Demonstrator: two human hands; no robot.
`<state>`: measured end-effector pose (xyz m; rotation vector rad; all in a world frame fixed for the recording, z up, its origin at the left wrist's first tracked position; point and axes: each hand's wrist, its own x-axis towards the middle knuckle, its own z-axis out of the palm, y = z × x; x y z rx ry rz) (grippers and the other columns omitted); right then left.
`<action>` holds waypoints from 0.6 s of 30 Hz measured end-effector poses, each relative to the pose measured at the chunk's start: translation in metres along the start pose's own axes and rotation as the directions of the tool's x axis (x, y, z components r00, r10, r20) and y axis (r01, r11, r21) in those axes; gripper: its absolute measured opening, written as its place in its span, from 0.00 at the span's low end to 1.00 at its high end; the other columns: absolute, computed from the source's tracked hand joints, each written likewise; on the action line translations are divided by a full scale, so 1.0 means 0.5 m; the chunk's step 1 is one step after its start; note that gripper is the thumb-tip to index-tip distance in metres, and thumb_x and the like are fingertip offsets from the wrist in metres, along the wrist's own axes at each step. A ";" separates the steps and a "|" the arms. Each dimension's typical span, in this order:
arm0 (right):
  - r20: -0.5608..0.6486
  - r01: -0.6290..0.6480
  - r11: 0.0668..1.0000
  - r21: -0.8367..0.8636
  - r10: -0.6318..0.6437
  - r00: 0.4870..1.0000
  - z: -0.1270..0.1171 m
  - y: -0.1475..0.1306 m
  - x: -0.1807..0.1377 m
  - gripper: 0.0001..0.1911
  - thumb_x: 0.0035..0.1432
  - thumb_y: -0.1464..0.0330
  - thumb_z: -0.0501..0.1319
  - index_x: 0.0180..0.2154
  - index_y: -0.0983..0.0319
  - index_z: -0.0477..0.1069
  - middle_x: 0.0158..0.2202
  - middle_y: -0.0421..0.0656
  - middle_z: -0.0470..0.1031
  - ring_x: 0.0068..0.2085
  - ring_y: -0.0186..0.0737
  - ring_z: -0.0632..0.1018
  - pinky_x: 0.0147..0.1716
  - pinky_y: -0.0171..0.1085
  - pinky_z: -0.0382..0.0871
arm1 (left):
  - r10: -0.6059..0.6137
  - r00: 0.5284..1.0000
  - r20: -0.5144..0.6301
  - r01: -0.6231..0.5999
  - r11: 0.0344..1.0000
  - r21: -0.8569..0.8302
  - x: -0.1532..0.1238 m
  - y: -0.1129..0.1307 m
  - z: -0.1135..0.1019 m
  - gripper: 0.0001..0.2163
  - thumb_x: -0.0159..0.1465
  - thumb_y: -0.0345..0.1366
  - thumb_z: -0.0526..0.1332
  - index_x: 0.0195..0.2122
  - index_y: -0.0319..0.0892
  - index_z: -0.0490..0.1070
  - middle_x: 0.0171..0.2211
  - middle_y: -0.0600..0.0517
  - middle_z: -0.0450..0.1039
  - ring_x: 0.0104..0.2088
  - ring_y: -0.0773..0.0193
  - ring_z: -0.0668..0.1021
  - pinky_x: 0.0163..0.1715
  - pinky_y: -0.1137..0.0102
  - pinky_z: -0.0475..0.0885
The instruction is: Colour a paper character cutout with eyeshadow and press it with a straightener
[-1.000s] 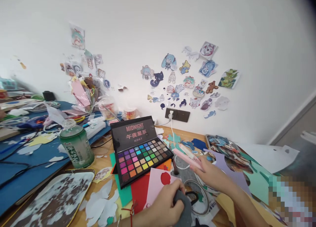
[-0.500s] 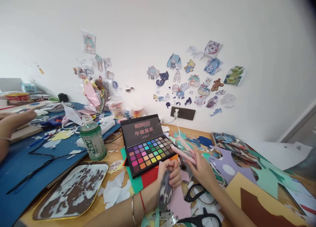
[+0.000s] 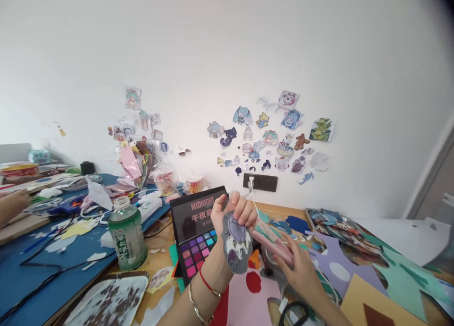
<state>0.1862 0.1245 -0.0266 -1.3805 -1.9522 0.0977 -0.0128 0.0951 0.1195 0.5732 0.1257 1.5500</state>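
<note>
My left hand is raised in front of the eyeshadow palette, its fingers curled over the top of a grey paper cutout. The cutout carries a purple and white character drawing and faces me. Just to the right, my right hand grips a pink hair straightener. Its two slim arms stand slightly apart, pointing toward the left hand, with nothing visible between them. Below lie a pink paper sheet with a red oval and the black handle of scissors.
A green-labelled bottle and a stained tray stand at left. Coloured paper scraps and a tray of cutouts lie at right. A white cable runs to the wall socket. Another person's hand is at far left.
My left hand has risen and turned, bringing the grey cutout's picture into full view. My right hand still holds the hair straightener. The head view has tilted upward.
</note>
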 end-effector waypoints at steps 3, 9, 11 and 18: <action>-0.097 -0.134 0.968 0.212 0.157 0.983 -0.021 -0.021 0.016 0.29 0.56 0.54 0.53 0.55 0.62 0.57 0.54 0.53 0.67 0.54 0.53 0.68 0.49 0.47 0.66 | 0.094 0.991 -0.093 -0.089 0.994 0.060 0.026 0.026 -0.005 0.18 0.61 0.45 0.43 0.17 0.42 0.51 0.12 0.59 0.46 0.12 0.72 0.53 0.13 0.74 0.49; 0.162 -0.334 0.539 0.773 0.341 0.926 -0.081 -0.183 0.033 0.27 0.52 0.47 0.56 0.44 0.60 0.62 0.19 0.35 0.66 0.16 0.31 0.65 0.12 0.28 0.58 | 0.402 0.869 -0.289 -0.357 0.913 0.197 0.030 0.029 -0.001 0.13 0.62 0.38 0.45 0.21 0.42 0.54 0.18 0.59 0.46 0.16 0.72 0.54 0.16 0.76 0.52; 0.342 -0.425 0.349 0.835 0.274 0.899 -0.090 -0.249 0.033 0.25 0.53 0.46 0.54 0.38 0.60 0.62 0.12 0.29 0.56 0.12 0.25 0.54 0.10 0.25 0.50 | 0.501 0.822 -0.272 -0.443 0.862 0.247 0.017 0.017 0.013 0.12 0.62 0.37 0.46 0.22 0.42 0.54 0.20 0.58 0.47 0.19 0.71 0.55 0.19 0.75 0.55; 0.526 -0.533 0.031 0.846 0.122 0.842 -0.116 -0.296 0.055 0.23 0.55 0.47 0.53 0.29 0.61 0.64 0.09 0.30 0.57 0.11 0.23 0.53 0.10 0.24 0.50 | 0.706 0.706 -0.049 -0.643 0.669 0.373 -0.022 0.015 0.040 0.07 0.50 0.25 0.54 0.24 0.42 0.55 0.23 0.57 0.51 0.26 0.68 0.58 0.27 0.76 0.58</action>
